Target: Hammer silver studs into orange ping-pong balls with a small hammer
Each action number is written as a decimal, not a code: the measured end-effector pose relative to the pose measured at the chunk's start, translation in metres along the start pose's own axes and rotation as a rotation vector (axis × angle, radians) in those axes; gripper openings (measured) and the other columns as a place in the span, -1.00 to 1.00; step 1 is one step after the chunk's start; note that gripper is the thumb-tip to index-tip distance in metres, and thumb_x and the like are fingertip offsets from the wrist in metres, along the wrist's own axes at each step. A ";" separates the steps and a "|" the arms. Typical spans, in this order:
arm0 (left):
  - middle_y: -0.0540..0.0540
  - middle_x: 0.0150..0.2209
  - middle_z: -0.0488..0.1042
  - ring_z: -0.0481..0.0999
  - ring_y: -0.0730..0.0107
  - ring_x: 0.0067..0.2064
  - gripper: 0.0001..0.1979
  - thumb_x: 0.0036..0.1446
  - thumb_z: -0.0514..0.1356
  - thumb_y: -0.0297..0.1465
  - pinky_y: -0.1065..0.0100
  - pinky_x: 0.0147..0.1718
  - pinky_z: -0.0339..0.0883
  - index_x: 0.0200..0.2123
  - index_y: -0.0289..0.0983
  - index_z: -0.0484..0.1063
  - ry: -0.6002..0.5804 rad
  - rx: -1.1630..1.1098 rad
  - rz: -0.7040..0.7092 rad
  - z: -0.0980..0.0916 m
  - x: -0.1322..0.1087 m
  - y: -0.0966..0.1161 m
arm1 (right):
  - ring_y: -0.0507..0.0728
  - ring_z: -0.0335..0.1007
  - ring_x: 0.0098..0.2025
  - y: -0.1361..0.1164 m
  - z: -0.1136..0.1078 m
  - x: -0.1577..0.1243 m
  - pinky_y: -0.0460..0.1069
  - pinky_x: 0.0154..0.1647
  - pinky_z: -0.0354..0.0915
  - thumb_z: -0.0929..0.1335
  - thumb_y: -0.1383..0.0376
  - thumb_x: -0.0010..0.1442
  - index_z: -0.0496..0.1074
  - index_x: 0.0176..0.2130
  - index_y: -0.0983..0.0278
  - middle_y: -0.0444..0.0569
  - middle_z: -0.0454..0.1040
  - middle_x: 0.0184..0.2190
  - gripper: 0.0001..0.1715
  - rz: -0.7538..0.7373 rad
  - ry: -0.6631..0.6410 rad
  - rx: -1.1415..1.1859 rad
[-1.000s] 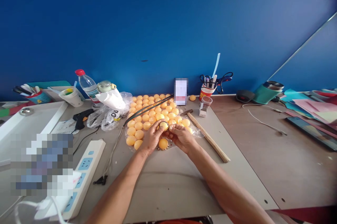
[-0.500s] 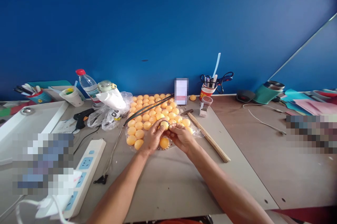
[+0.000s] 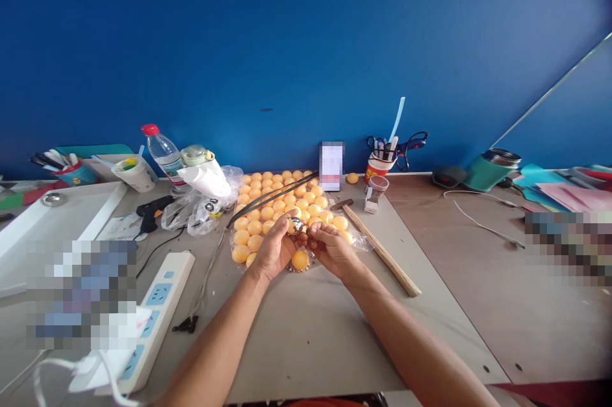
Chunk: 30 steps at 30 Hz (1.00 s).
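Note:
In front of me my left hand (image 3: 275,247) is closed around an orange ping-pong ball with small shiny beads (image 3: 296,226) on its side. Close by on the right, the thumb and fingers of my right hand (image 3: 333,246) are pinched together; whatever they hold is too small to make out. Just below both hands another orange ball (image 3: 300,259) rests on a patch of small beads. Behind them many orange ping-pong balls (image 3: 254,228) lie in rows in clear plastic, with a dark strip (image 3: 272,196) slanting across.
Thin wooden sticks (image 3: 382,251) lie to the right, near a red cup of pens (image 3: 377,168) and a small clear tub (image 3: 378,184). Leftward are a power strip (image 3: 155,311), a glue gun (image 3: 150,210), a plastic bag (image 3: 201,215) and a water bottle (image 3: 165,155). A green flask (image 3: 490,171) stands far right.
The ball in my left hand has turned, and its shiny beads now face me. My right fingers have drawn slightly away from it. The whole view has shifted a little.

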<state>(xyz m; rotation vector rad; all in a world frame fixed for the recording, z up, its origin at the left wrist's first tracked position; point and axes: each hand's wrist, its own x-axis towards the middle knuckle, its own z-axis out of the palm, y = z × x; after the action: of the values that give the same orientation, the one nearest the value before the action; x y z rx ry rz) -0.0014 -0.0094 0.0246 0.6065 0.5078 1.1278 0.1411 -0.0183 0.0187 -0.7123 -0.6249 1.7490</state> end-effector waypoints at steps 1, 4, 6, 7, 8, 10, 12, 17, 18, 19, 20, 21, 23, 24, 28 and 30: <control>-0.11 -0.25 0.51 0.49 0.40 -0.38 -0.49 0.08 0.30 -0.25 0.30 -0.32 0.38 0.09 -0.24 0.34 0.003 -0.002 -0.001 0.000 0.000 0.000 | -0.06 0.15 -0.56 0.000 -0.001 0.000 -0.11 -0.48 0.12 0.55 0.27 -0.13 0.40 -0.52 0.28 -0.17 0.39 -0.57 -0.73 -0.003 0.001 -0.008; -0.09 -0.31 0.49 0.48 0.41 -0.39 -0.52 0.07 0.30 -0.23 0.35 -0.36 0.36 0.04 -0.26 0.36 0.012 0.003 0.003 0.000 0.000 -0.001 | -0.06 0.18 -0.56 0.001 -0.002 -0.001 -0.11 -0.47 0.11 0.55 0.25 -0.13 0.41 -0.52 0.29 -0.16 0.39 -0.58 -0.72 -0.011 -0.002 -0.025; -0.06 -0.35 0.47 0.47 0.43 -0.40 -0.57 0.08 0.30 -0.24 0.37 -0.38 0.35 -0.01 -0.27 0.39 0.013 0.016 0.007 -0.001 0.001 -0.001 | -0.04 0.21 -0.54 0.002 -0.003 -0.001 -0.11 -0.46 0.11 0.55 0.24 -0.12 0.42 -0.51 0.29 -0.16 0.40 -0.58 -0.72 -0.013 -0.007 -0.037; -0.05 -0.37 0.46 0.46 0.44 -0.41 -0.60 0.07 0.30 -0.26 0.38 -0.38 0.34 -0.04 -0.28 0.40 0.014 0.026 0.007 -0.001 0.001 -0.002 | -0.04 0.22 -0.53 0.002 -0.003 -0.001 -0.11 -0.45 0.11 0.55 0.24 -0.12 0.43 -0.50 0.28 -0.16 0.40 -0.58 -0.73 -0.014 -0.008 -0.045; -0.04 -0.38 0.45 0.46 0.45 -0.41 -0.63 0.07 0.31 -0.28 0.39 -0.39 0.34 -0.07 -0.29 0.41 0.017 0.036 0.006 -0.002 0.001 -0.002 | -0.03 0.22 -0.53 0.003 -0.004 0.000 -0.10 -0.45 0.12 0.55 0.23 -0.11 0.43 -0.50 0.28 -0.16 0.40 -0.58 -0.73 -0.015 -0.006 -0.052; -0.02 -0.41 0.43 0.45 0.47 -0.42 -0.65 0.04 0.33 -0.33 0.41 -0.41 0.32 -0.10 -0.29 0.42 0.026 0.056 -0.003 -0.002 0.002 -0.002 | -0.03 0.22 -0.53 0.003 -0.004 0.000 -0.10 -0.45 0.12 0.55 0.22 -0.12 0.43 -0.50 0.28 -0.17 0.39 -0.57 -0.72 -0.021 -0.001 -0.067; -0.01 -0.42 0.43 0.44 0.48 -0.43 -0.63 0.01 0.34 -0.37 0.42 -0.43 0.31 -0.09 -0.29 0.42 0.041 0.069 -0.009 -0.001 0.002 -0.002 | -0.03 0.22 -0.53 0.003 -0.005 0.000 -0.09 -0.45 0.12 0.55 0.21 -0.12 0.43 -0.50 0.28 -0.17 0.38 -0.58 -0.71 -0.027 -0.001 -0.085; -0.02 -0.38 0.45 0.41 0.51 -0.46 -0.59 -0.02 0.35 -0.38 0.45 -0.48 0.26 -0.07 -0.28 0.40 0.076 0.080 -0.023 0.001 0.002 0.002 | -0.04 0.20 -0.55 0.002 -0.004 -0.001 -0.10 -0.45 0.13 0.56 0.19 -0.15 0.41 -0.51 0.27 -0.19 0.35 -0.58 -0.69 -0.037 0.024 -0.132; -0.03 -0.35 0.45 0.41 0.52 -0.46 -0.59 -0.03 0.35 -0.38 0.45 -0.48 0.26 -0.07 -0.28 0.40 0.077 0.077 -0.023 0.001 0.001 0.002 | -0.04 0.20 -0.54 0.001 -0.004 -0.001 -0.09 -0.46 0.13 0.55 0.19 -0.15 0.41 -0.51 0.27 -0.20 0.34 -0.58 -0.68 -0.041 0.030 -0.147; -0.04 -0.33 0.46 0.40 0.52 -0.46 -0.58 -0.02 0.35 -0.37 0.46 -0.49 0.25 -0.07 -0.28 0.39 0.076 0.074 -0.020 0.001 0.001 0.003 | -0.04 0.20 -0.54 0.001 -0.004 -0.001 -0.09 -0.46 0.13 0.55 0.18 -0.16 0.40 -0.52 0.27 -0.20 0.33 -0.58 -0.68 -0.046 0.038 -0.166; -0.05 -0.32 0.46 0.40 0.53 -0.45 -0.57 -0.02 0.34 -0.37 0.47 -0.50 0.25 -0.05 -0.27 0.39 0.075 0.069 -0.017 0.001 0.001 0.004 | -0.03 0.20 -0.54 0.000 -0.004 -0.001 -0.09 -0.46 0.13 0.55 0.17 -0.16 0.40 -0.52 0.27 -0.20 0.32 -0.59 -0.67 -0.056 0.049 -0.189; -0.04 -0.32 0.46 0.40 0.53 -0.45 -0.56 -0.02 0.34 -0.37 0.48 -0.50 0.24 -0.03 -0.26 0.38 0.076 0.065 -0.013 0.001 0.002 0.005 | -0.02 0.19 -0.54 -0.001 -0.005 0.000 -0.08 -0.46 0.13 0.54 0.16 -0.16 0.40 -0.51 0.26 -0.20 0.32 -0.59 -0.67 -0.075 0.067 -0.220; -0.02 -0.34 0.45 0.39 0.54 -0.46 -0.54 -0.01 0.34 -0.35 0.49 -0.52 0.23 -0.01 -0.23 0.37 0.088 0.055 -0.005 0.001 0.002 0.006 | -0.02 0.17 -0.54 -0.004 -0.008 0.001 -0.08 -0.47 0.12 0.51 0.15 -0.13 0.39 -0.51 0.26 -0.20 0.31 -0.60 -0.69 -0.145 0.133 -0.316; -0.02 -0.35 0.45 0.38 0.54 -0.46 -0.54 0.00 0.34 -0.35 0.49 -0.53 0.23 -0.01 -0.23 0.37 0.095 0.049 -0.004 0.001 0.002 0.006 | -0.02 0.16 -0.55 -0.006 -0.011 0.002 -0.08 -0.48 0.11 0.49 0.15 -0.10 0.39 -0.50 0.26 -0.20 0.31 -0.60 -0.71 -0.193 0.179 -0.383; -0.04 -0.34 0.46 0.39 0.52 -0.46 -0.55 0.00 0.34 -0.29 0.47 -0.52 0.26 -0.02 -0.24 0.37 0.110 -0.010 -0.009 0.000 0.002 0.008 | 0.03 0.17 -0.51 -0.022 -0.027 0.004 -0.06 -0.47 0.12 0.39 0.16 0.01 0.40 -0.43 0.26 -0.16 0.34 -0.56 -0.80 -0.415 0.386 -0.741; -0.06 -0.33 0.46 0.40 0.50 -0.45 -0.54 0.01 0.33 -0.23 0.46 -0.51 0.27 -0.03 -0.25 0.37 0.104 -0.031 -0.005 0.000 0.001 0.008 | 0.08 0.25 -0.43 -0.032 -0.036 0.005 -0.04 -0.39 0.19 0.35 0.17 0.04 0.41 -0.37 0.26 -0.11 0.40 -0.48 -0.81 -0.547 0.493 -0.921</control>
<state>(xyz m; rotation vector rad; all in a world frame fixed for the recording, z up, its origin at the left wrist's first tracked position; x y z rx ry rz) -0.0066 -0.0058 0.0299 0.5216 0.5797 1.1650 0.1869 -0.0026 0.0160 -1.3815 -1.1484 0.6749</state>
